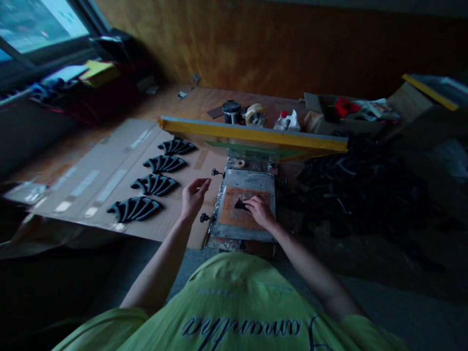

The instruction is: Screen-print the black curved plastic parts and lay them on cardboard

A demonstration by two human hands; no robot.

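My right hand (259,209) has its fingertips closed on a small black piece (240,204), dark and irregular in outline, which lies on an orange-brown pad (228,214). That pad sits on a flat metal plate (250,179) in front of me. Just left of the plate, my left hand (194,197) hovers with loosely bent fingers and nothing visible in them. Above the plate's far end, a yellow-edged frame (256,132) is raised at a tilt. Fans of similar black curved pieces (135,209) lie in a column on the cardboard sheet (91,168) at left.
Black knobs (205,218) stick out from the plate's side. A tape roll (240,164) rests behind it. A dark heap of black pieces (329,185) fills the right. Farther back stand a dark tub (231,111), a red-capped bottle (282,120) and a cardboard box (314,105).
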